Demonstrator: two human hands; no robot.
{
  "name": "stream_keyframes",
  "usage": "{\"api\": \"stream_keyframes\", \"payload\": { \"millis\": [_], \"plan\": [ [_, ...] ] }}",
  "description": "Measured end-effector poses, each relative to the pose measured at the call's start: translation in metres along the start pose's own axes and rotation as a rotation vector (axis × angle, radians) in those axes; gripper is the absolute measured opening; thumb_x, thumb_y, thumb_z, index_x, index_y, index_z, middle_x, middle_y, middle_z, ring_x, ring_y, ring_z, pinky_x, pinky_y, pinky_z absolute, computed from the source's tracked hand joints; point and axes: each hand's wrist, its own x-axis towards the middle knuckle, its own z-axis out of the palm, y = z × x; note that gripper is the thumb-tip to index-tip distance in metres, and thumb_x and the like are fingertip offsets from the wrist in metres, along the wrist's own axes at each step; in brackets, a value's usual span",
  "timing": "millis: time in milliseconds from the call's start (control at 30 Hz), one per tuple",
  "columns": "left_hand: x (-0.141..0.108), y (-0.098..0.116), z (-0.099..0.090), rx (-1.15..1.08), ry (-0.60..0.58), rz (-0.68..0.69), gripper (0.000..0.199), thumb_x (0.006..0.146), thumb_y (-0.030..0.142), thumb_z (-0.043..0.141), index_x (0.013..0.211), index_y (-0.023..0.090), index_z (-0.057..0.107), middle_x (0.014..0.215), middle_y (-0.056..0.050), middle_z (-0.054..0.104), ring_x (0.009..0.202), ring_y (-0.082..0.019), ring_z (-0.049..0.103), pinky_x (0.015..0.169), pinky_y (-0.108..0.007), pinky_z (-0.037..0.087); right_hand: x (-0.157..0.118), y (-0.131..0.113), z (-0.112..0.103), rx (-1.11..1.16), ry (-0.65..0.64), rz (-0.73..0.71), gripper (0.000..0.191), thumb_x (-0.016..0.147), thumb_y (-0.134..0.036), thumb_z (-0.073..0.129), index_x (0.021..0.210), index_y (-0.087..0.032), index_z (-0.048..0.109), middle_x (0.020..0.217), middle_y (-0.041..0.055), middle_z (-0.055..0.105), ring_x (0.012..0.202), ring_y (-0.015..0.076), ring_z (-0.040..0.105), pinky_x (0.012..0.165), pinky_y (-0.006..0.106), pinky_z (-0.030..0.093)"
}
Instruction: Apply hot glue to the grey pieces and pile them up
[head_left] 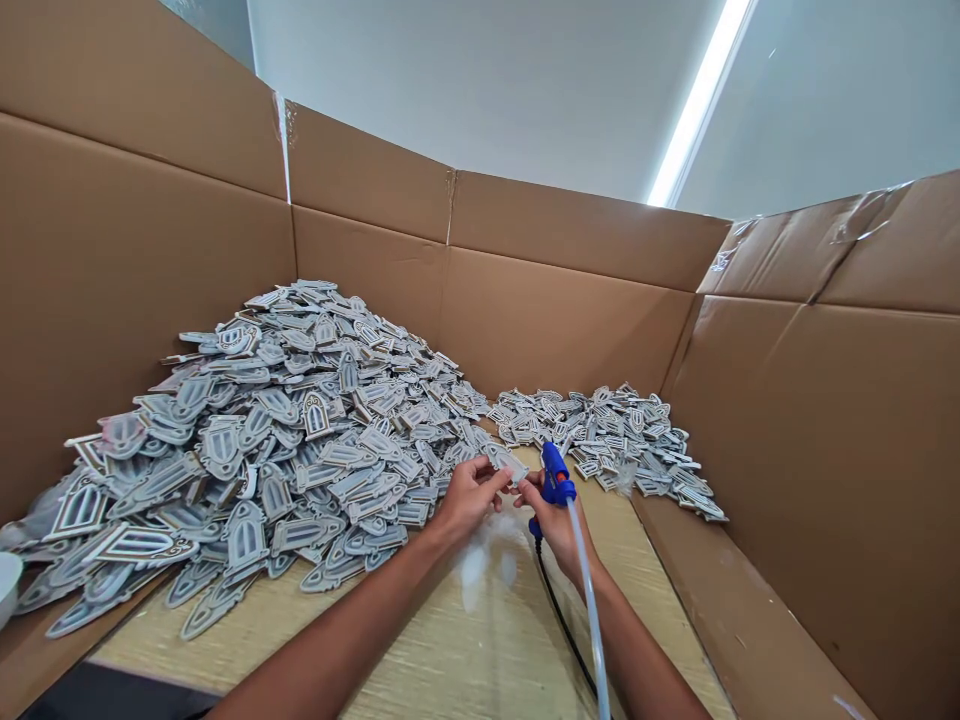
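My left hand [471,495] pinches a small grey-white flat piece [508,462] at the middle of the view. It looks like the arched, window-shaped pieces in the heap beside it. Closed around a blue hot glue gun [556,472] is my right hand [555,520], its fingertips at the held piece's near end. A long translucent glue stick [589,600] runs out of the back of the gun, and a black cord [559,610] hangs below. The gun's nozzle is hidden from this angle.
A tall heap of arched window pieces [322,430] fills the left side. A lower pile of similar pieces [600,430] lies at the back right. Brown cardboard walls [555,310] enclose the yellowish work surface [420,640]. Part of a white container [7,585] shows at the left edge.
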Motion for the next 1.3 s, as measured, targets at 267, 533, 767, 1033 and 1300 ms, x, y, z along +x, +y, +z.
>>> {"api": "stream_keyframes", "payload": {
  "millis": [267,533,767,1033,1300],
  "plan": [
    [-0.001,-0.002,0.002,0.103,0.002,0.082,0.038,0.072,0.05,0.074,0.077,0.017,0.056,0.071,0.0,0.059,0.059,-0.013,0.058,0.046,-0.025,0.049,0.0,0.003,-0.002,-0.036,0.016,-0.023,0.053,0.069,-0.068,0.076,0.081,-0.018,0.065,0.073,0.0051,0.07,0.054,0.0159,0.061,0.048,0.026,0.048],
    [0.007,-0.006,-0.005,-0.063,0.071,-0.036,0.048,0.064,0.026,0.087,0.087,0.021,0.045,0.07,0.0,0.069,0.063,-0.018,0.07,0.054,-0.026,0.055,0.001,0.004,-0.003,-0.026,0.012,0.094,0.058,0.071,-0.076,0.067,0.079,-0.019,0.064,0.064,0.0022,0.066,0.04,0.01,0.047,0.034,0.022,0.03],
    [0.004,0.004,-0.002,-0.099,0.104,-0.13,0.041,0.074,0.015,0.08,0.099,0.017,0.049,0.073,-0.004,0.073,0.058,-0.02,0.072,0.051,-0.026,0.056,0.001,0.001,-0.005,-0.137,0.027,0.051,0.061,0.071,-0.08,0.063,0.075,-0.019,0.064,0.064,0.0031,0.067,0.044,0.0105,0.048,0.041,0.023,0.035],
    [0.004,-0.001,-0.004,-0.045,0.151,-0.093,0.038,0.076,0.011,0.077,0.105,0.015,0.052,0.07,-0.002,0.072,0.055,-0.017,0.071,0.049,-0.023,0.056,-0.002,-0.002,-0.002,-0.101,-0.177,0.123,0.06,0.07,-0.079,0.065,0.074,-0.019,0.067,0.053,-0.0027,0.052,0.044,0.009,0.041,0.043,0.023,0.03],
    [0.001,0.011,-0.003,0.022,0.155,-0.093,0.029,0.074,0.013,0.076,0.092,0.015,0.053,0.066,0.001,0.069,0.05,-0.015,0.068,0.046,-0.021,0.053,-0.005,-0.002,-0.003,-0.061,-0.306,0.104,0.06,0.076,-0.075,0.065,0.097,-0.019,0.067,0.063,-0.0011,0.06,0.046,0.0084,0.039,0.042,0.022,0.027]
  ]
}}
